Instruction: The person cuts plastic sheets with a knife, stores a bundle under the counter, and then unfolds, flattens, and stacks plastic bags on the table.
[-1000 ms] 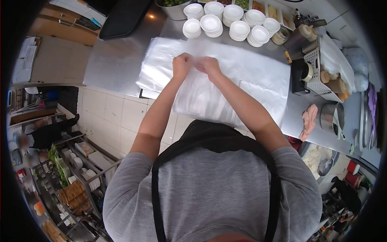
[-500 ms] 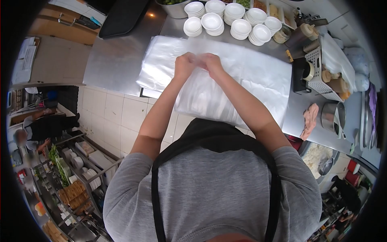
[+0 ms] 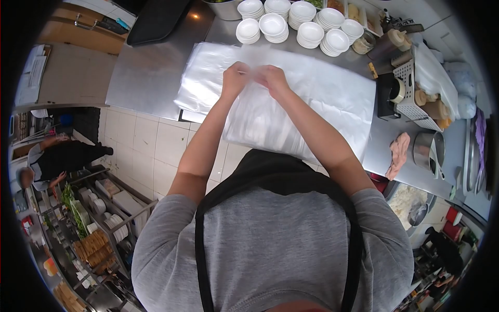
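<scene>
Clear plastic sheets or bags lie in a wide stack over the steel counter and past its front edge. Above the stack, my left hand is closed, its fingertips pinching a thin, translucent piece of plastic. Close to its right, my right hand also pinches that plastic, with fingers bent and partly blurred. The raised plastic is hazy, and its edges are hard to make out. More sheets spread out flat to the left of my hands.
Stacked white bowls stand behind the sheets. A black tray is at the back left of the steel counter. Right: a white basket, a pink cloth, a metal pot. Another person is far left, beside a shelf rack.
My hands stay over the stack, moving slightly apart since half a second ago, with the plastic still between them. The other person at the far left has come further into view.
</scene>
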Tool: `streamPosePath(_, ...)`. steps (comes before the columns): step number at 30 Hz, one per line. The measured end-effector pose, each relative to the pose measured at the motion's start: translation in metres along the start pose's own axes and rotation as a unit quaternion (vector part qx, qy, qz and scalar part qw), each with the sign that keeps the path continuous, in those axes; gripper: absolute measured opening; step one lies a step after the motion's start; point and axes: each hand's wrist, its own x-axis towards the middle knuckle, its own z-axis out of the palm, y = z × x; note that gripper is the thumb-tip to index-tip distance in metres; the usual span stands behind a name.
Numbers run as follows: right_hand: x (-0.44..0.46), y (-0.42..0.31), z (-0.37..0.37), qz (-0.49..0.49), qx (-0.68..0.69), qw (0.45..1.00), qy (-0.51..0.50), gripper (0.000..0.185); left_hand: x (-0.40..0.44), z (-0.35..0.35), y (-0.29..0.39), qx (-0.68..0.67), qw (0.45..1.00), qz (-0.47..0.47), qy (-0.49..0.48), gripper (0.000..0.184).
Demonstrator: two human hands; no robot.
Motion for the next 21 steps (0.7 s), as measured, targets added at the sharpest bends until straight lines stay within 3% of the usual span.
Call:
streamPosePath(2, -0.004, -0.005, 0.004, -0.001, -0.001, 1.000, -0.006, 0.017, -0.009, 0.001, 0.015, 0.110, 0.992, 0.064, 0.025, 0.015)
streamPosePath(6, -0.008, -0.008, 0.010, -0.021, -0.026, 0.999, -0.008, 0.019, -0.008, -0.006, 0.000, 0.127, 0.991, 0.035, 0.024, 0.015)
streamPosePath(8, -0.012, -0.009, 0.012, -0.008, -0.048, 0.999, -0.002, 0.019, -0.002, -0.010, -0.009, -0.017, 0.996, -0.085, -0.007, 0.015)
streamPosePath(9, -0.013, -0.008, 0.013, 0.004, -0.069, 0.998, 0.003, 0.019, -0.001, -0.009, -0.011, -0.017, 0.996, -0.085, -0.007, 0.015)
streamPosePath(11, -0.015, -0.006, 0.016, 0.010, -0.103, 0.995, 0.004, 0.018, 0.000, -0.009, -0.013, -0.202, 0.968, -0.145, 0.019, 0.013)
streamPosePath(16, -0.024, -0.013, 0.029, 0.006, -0.224, 0.974, 0.024, 0.019, 0.001, -0.012, -0.019, -0.219, 0.957, -0.182, -0.046, 0.015)
streamPosePath(18, -0.021, -0.008, 0.026, -0.068, -0.297, 0.952, 0.032, 0.017, -0.001, -0.011, -0.017, -0.237, 0.951, -0.190, -0.057, 0.015)
streamPosePath(21, -0.014, -0.005, 0.016, -0.078, -0.291, 0.953, 0.035, 0.015, -0.003, -0.012, -0.008, -0.241, 0.951, -0.187, -0.050, 0.012)
